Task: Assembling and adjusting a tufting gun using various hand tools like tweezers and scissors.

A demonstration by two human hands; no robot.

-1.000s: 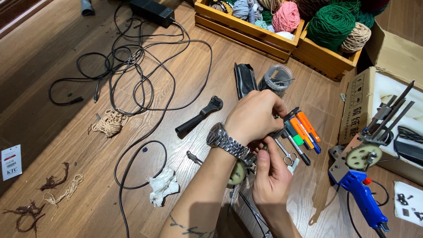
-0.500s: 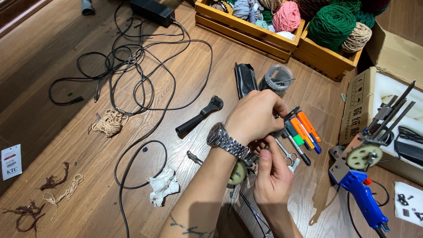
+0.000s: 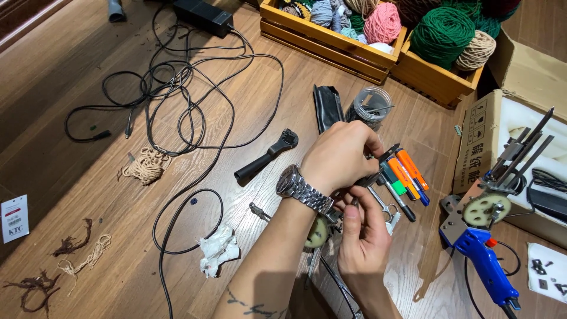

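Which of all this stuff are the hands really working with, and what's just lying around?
In use: left hand and right hand gripping a small metal mechanism with a pale gear.

Lying about: black handle, crumpled tissue, cables, yarn crates, blue tufting gun.

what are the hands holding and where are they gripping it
Both hands work on one small metal mechanism with a pale gear. The right hand pinches a thin metal part at its top; the left hand covers the upper end, so its grip is hidden.

Your left hand (image 3: 339,156) covered most of the small metal mechanism (image 3: 322,227) you worked on, and the blue tool (image 3: 487,266) ran off the bottom edge.
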